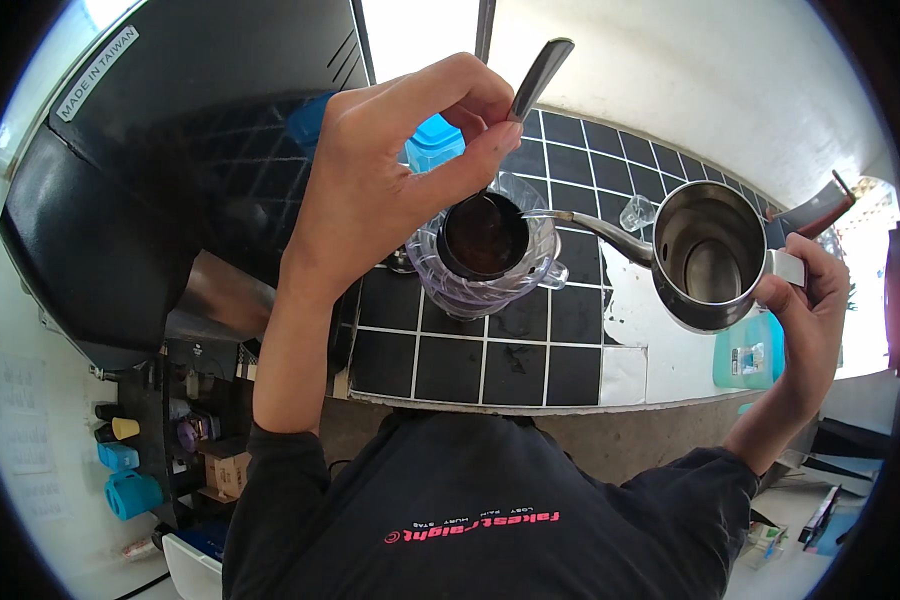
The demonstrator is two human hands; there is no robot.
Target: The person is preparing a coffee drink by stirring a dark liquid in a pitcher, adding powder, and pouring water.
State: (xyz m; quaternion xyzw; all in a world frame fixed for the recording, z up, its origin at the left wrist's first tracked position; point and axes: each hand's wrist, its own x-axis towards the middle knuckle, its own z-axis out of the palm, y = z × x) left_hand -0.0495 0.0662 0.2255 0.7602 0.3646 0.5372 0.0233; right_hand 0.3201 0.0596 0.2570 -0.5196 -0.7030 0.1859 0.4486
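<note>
Pinched in my left hand (410, 150) is a metal spoon (540, 70), its lower part down in a dark cup-like filter (482, 250) with brown liquid. The filter sits inside a ribbed clear dripper (542, 275) on the tiled counter. My right hand (805, 300) grips the handle of a steel gooseneck kettle (700, 320) at the right, held with its open top facing up. The kettle's spout (580, 222) reaches over the dripper's rim; whether water flows from it I cannot tell. What stands under the dripper is partly hidden.
A large black machine (120, 200) fills the left side. The tiled counter (385, 355) holds a blue container (435, 148) behind my hand, a small clear object (638, 212) and a teal jug (748, 355). A white wall (670, 70) rises behind; shelves (150, 440) stand at lower left.
</note>
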